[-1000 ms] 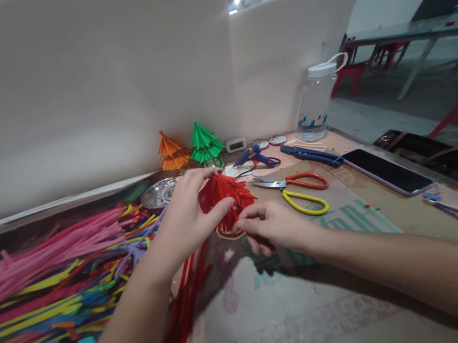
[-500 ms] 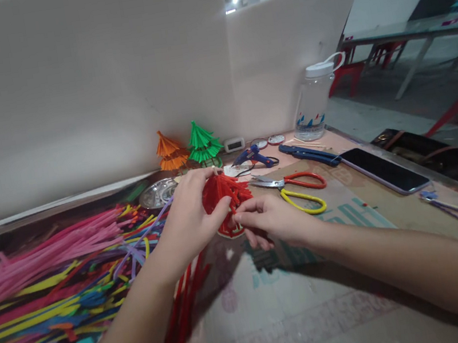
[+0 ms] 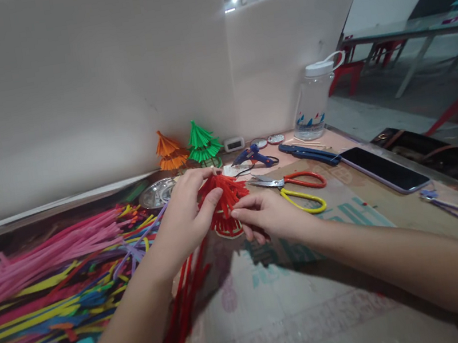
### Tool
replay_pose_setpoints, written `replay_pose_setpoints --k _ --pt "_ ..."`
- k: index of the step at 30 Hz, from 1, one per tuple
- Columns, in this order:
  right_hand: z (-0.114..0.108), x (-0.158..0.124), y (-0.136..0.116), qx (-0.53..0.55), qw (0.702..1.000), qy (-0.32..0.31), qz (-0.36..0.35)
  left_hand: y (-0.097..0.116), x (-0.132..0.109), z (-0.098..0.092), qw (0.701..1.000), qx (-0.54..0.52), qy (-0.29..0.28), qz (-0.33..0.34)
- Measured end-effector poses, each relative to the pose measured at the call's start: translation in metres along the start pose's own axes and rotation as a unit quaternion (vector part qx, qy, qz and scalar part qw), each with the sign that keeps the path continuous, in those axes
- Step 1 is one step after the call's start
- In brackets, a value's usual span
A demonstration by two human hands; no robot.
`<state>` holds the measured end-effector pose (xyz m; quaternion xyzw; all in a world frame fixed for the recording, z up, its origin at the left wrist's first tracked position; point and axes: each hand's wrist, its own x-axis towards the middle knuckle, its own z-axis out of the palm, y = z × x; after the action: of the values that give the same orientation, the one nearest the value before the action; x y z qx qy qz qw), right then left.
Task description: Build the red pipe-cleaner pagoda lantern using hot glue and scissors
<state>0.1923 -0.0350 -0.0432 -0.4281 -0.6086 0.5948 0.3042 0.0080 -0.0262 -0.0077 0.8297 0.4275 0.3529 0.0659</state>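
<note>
A red pipe-cleaner tree (image 3: 225,188) stands in front of me, its drooping strands above a red tier with a pale, flat-edged rim. Curled round its left side and top is my left hand (image 3: 190,203), thumb against the red strands. On the right, my right hand (image 3: 264,215) pinches the end of a strand at the tree's lower edge between thumb and fingertip. Behind it stand an orange tree (image 3: 171,151) and a green tree (image 3: 202,144) of the same layered make. Loose red pipe cleaners (image 3: 180,318) lie below my left forearm.
Bundles of coloured pipe cleaners (image 3: 45,247) cover the left side. Right of the tree lie scissors (image 3: 300,183), a blue glue gun (image 3: 255,157), a blue cutter (image 3: 308,154) and a phone (image 3: 385,169). A water bottle (image 3: 314,103) stands at the back right.
The red tree has tilted upright, showing more of its strands and lower rim. My left thumb has shifted slightly up and left; my right hand stays pinched at its edge.
</note>
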Motion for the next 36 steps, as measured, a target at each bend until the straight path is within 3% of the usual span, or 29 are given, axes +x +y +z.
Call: replay_pose_setpoints --k 12,22,36 --pt "0.003 0.0 0.012 0.042 0.998 -0.01 0.04 -0.009 0.001 -0.001 1.0 0.008 0.002 0.002" --pt "0.001 -0.003 0.004 0.073 0.996 -0.019 0.044 0.005 0.0 0.002 0.998 0.059 0.013 0.009" --pt "0.002 -0.001 0.006 0.091 0.994 -0.037 0.039 0.006 0.0 0.003 0.999 0.042 0.016 0.003"
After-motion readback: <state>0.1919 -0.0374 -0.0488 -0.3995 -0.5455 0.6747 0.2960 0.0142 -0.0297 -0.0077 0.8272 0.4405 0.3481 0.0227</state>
